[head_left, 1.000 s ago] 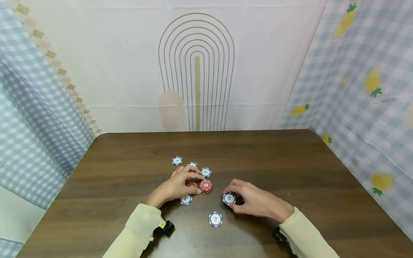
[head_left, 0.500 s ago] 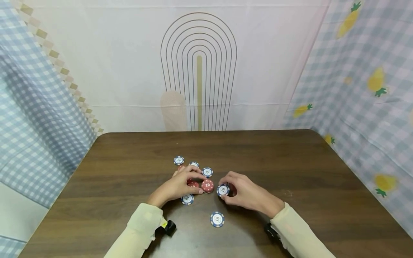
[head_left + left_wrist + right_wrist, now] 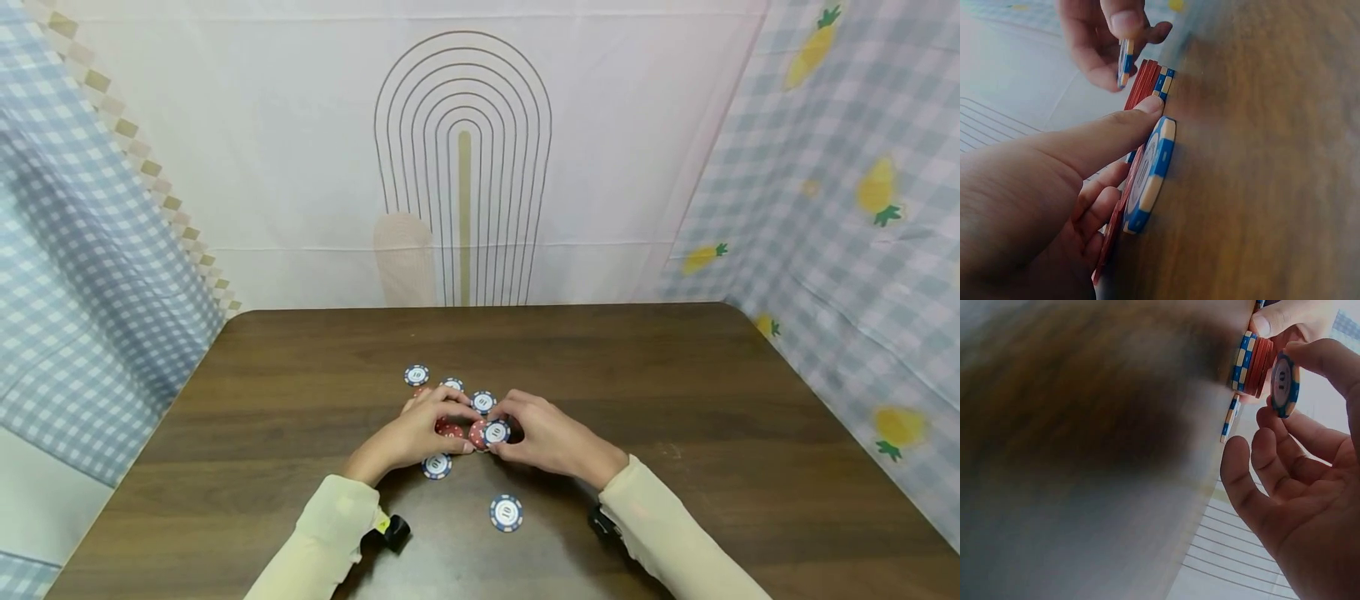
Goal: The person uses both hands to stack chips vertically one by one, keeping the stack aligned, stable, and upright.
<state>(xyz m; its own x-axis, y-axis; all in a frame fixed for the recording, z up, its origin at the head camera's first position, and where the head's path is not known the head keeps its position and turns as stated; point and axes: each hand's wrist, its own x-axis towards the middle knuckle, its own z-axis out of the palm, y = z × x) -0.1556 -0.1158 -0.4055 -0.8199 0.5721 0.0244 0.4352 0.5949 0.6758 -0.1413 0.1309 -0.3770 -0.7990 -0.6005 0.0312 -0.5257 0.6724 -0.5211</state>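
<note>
Brown wood-grain tabletop: far edge well off
Left hand: grips round red-and-blue chip stack
Right hand: pinches round blue-and-white chip partly above
Backdrop: white cloth

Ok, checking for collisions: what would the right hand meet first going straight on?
Probably the bare left hand at the stack of round red and blue chips; the stack looks slightly lower, though depth is unclear.
</note>
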